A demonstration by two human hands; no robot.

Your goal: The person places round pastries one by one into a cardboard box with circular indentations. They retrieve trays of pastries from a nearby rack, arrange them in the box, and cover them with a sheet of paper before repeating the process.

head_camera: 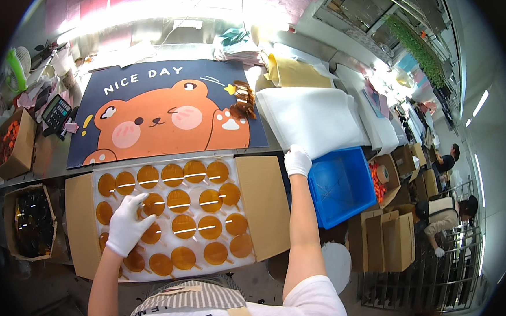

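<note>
In front of me is an open cardboard box (265,209) with its side flaps spread. Inside, round amber lenses (183,226) with small tabs lie in rows on a white sheet (169,215). My left hand (129,224), in a white glove, hovers over or rests on the lenses at the left, thumb and fingers apart; contact is hard to tell. My right hand (297,160), also gloved, has its fingers curled at the front corner of a stack of white sheets (316,119). A blue plastic bin (341,183) sits just right of that hand.
A bear-printed mat (159,120) covers the bench, with stacked brown lenses (243,100) at its right. A calculator (57,112) and a box of orange pieces (15,142) stand left. Cardboard boxes (382,241) stand right. Two people (450,215) are farther right.
</note>
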